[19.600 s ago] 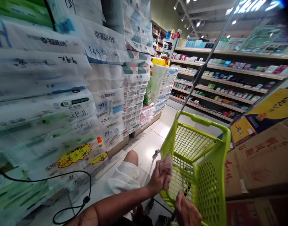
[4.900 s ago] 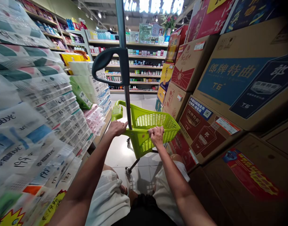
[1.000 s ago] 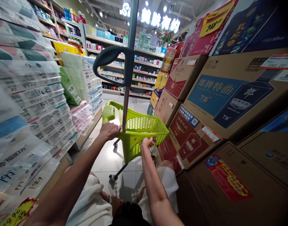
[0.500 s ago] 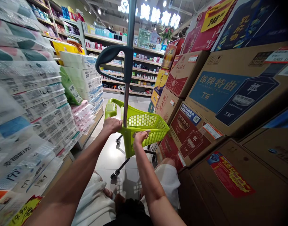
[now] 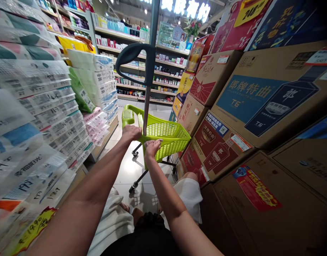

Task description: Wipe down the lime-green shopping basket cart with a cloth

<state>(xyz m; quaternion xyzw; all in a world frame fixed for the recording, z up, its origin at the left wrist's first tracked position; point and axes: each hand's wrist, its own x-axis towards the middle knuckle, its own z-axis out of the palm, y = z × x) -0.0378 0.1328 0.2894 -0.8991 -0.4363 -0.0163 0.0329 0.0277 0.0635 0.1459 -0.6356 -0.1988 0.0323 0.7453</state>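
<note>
A lime-green shopping cart stands turned at an angle in the aisle before me. My left hand is closed over the cart's handle end, beside the foot of the metal pole. Close to its right, my right hand is at the near side rim of the basket with its fingers curled over it; the undersides of the fingers are hidden. From the cart rises the grey pole, bearing a dark loop-shaped grip that neither hand touches. The visible part of the basket holds nothing I can make out.
Stacked tissue packs line the left side. Cardboard cartons with printed labels rise on the right, close to the basket. Behind the cart are shelves of small goods. Pale floor tiles run under the cart's wheels.
My right hand has moved left along the basket rim, closer to my left hand. The cart has turned slightly, and the view has tilted a little downward.
</note>
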